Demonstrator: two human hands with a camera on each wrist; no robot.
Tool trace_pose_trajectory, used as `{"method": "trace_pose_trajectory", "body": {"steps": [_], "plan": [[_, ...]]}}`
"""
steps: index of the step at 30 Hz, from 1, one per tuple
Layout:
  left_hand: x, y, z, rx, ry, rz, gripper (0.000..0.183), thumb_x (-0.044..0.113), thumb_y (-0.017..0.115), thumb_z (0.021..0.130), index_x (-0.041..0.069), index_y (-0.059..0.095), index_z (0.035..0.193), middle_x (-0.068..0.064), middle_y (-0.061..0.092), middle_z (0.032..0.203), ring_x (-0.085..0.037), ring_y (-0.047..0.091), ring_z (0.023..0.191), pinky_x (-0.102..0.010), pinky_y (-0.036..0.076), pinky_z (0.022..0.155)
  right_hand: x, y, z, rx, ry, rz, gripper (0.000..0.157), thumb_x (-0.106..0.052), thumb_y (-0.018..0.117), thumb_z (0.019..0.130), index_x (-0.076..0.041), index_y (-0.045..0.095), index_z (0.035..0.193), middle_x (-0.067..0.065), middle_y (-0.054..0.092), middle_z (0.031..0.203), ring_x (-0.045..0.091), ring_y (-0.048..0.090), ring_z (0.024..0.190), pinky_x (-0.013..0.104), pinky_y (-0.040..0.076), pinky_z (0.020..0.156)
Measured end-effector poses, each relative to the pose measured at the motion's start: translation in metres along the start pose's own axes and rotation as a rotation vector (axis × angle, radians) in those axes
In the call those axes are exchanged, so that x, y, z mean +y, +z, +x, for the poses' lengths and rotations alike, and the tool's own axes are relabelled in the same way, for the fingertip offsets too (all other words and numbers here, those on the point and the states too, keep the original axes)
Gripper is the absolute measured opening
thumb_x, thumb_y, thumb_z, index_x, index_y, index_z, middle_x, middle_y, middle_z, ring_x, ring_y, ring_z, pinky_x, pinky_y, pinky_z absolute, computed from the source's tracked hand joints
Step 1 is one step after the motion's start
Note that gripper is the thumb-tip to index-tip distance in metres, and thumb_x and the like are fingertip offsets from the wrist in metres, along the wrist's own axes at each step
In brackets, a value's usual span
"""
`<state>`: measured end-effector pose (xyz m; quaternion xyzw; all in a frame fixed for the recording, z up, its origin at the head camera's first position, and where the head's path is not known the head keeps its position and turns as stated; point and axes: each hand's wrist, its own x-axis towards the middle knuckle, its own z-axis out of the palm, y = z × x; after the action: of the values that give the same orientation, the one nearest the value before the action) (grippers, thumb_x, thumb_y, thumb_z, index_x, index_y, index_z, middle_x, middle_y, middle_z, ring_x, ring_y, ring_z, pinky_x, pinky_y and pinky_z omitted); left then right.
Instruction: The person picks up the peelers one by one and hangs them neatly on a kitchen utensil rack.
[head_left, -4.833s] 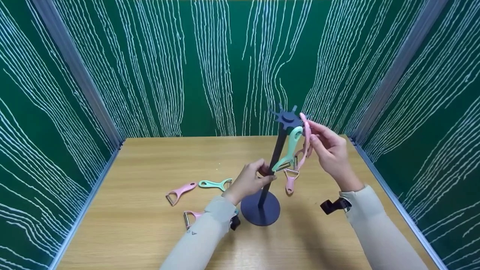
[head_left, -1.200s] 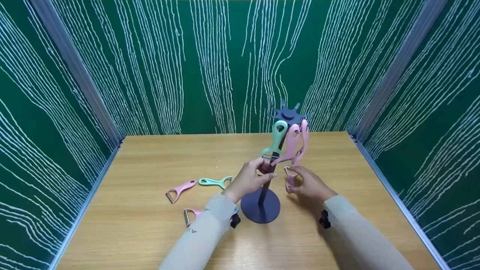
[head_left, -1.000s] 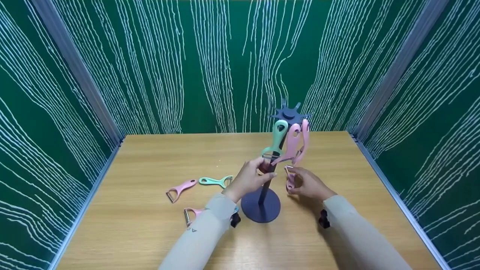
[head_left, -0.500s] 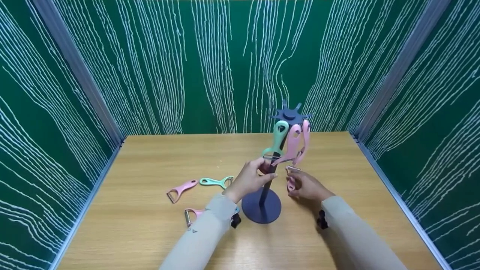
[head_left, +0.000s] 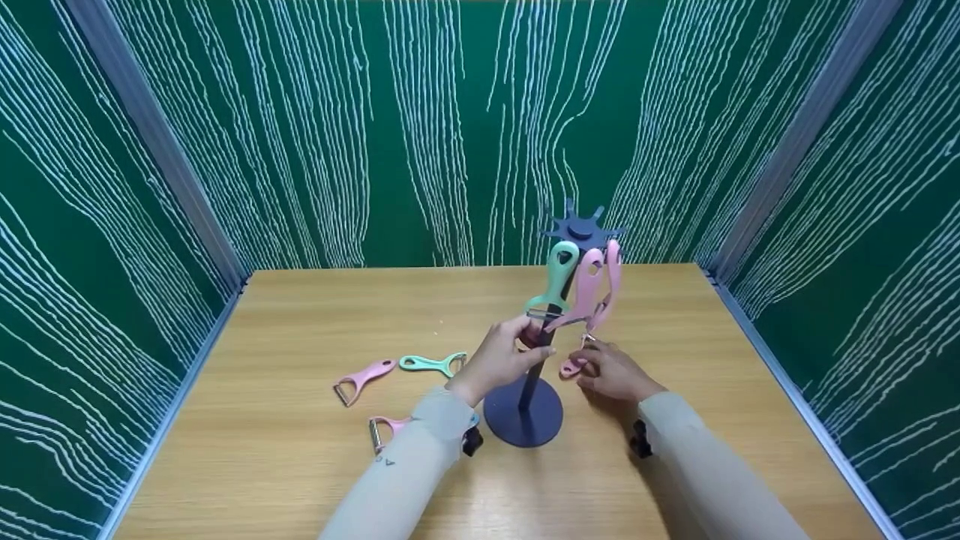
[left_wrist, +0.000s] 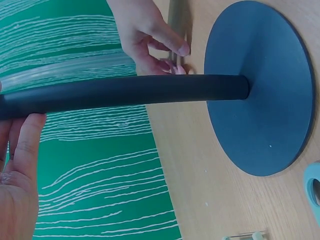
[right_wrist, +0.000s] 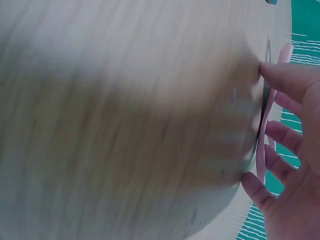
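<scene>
In the head view my left hand [head_left: 496, 358] grips the black pole [head_left: 532, 369] of a dark stand with a round base [head_left: 517, 420]. From its spiked top disc [head_left: 579, 228] hang a mint green peeler [head_left: 559, 277], a pink peeler [head_left: 589, 281] and another pink peeler [head_left: 613, 274]. Right of the pole, low at the tabletop, my right hand [head_left: 619, 373] holds a third pink peeler [head_left: 570, 369] by its handle, the blade end partly behind the fingers. The right wrist view shows this peeler [right_wrist: 262, 150] edge-on against the fingers.
To the left lie a pink peeler [head_left: 367, 375], a mint green peeler [head_left: 427, 364] and another pink peeler [head_left: 390, 426], partly covered by my left sleeve. Green walls with white wavy lines enclose the wooden table [head_left: 300, 315] at the back and sides.
My right hand has left the hung pink peeler and come down to the one on the table, whose handle end has swung left. The stand's top has turned; the left hand stays on the pole.
</scene>
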<state>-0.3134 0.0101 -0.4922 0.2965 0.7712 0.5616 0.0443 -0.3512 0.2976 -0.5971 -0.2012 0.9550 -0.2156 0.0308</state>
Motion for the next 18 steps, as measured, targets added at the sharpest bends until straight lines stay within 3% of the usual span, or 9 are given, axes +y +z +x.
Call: {"method": "trace_pose_trajectory", "body": {"steps": [6, 14, 18], "plan": [[-0.0002, -0.0003, -0.0008, -0.002, -0.013, -0.006, 0.016, 0.017, 0.074, 0.105, 0.008, 0.07, 0.117, -0.003, 0.075, 0.108, -0.01, 0.068, 0.098, -0.03, 0.064, 0.09, -0.0023, 0.0031, 0.0004, 0.043, -0.061, -0.02, 0.027, -0.009, 0.077, 0.094, -0.008, 0.074, 0.121, 0.025, 0.063, 0.136, 0.05, 0.06, 0.123, 0.069, 0.05, 0.108], [-0.0018, 0.0, 0.0001, 0.004, -0.005, -0.011, 0.015, 0.017, 0.075, 0.104, 0.009, 0.071, 0.116, -0.002, 0.075, 0.107, -0.008, 0.068, 0.097, -0.027, 0.063, 0.089, -0.0028, 0.0054, -0.0017, 0.075, -0.162, -0.067, 0.016, -0.003, 0.076, 0.096, -0.006, 0.074, 0.111, 0.015, 0.072, 0.117, 0.039, 0.066, 0.107, 0.061, 0.055, 0.099], [-0.0015, 0.0001, 0.0004, 0.004, -0.006, -0.013, 0.015, 0.017, 0.076, 0.104, 0.009, 0.071, 0.116, -0.002, 0.076, 0.106, -0.008, 0.068, 0.096, -0.027, 0.063, 0.087, -0.0066, 0.004, -0.0025, 0.089, -0.139, -0.018, 0.011, -0.007, 0.076, 0.1, -0.008, 0.078, 0.111, 0.008, 0.077, 0.107, 0.031, 0.066, 0.1, 0.055, 0.056, 0.094]]}}
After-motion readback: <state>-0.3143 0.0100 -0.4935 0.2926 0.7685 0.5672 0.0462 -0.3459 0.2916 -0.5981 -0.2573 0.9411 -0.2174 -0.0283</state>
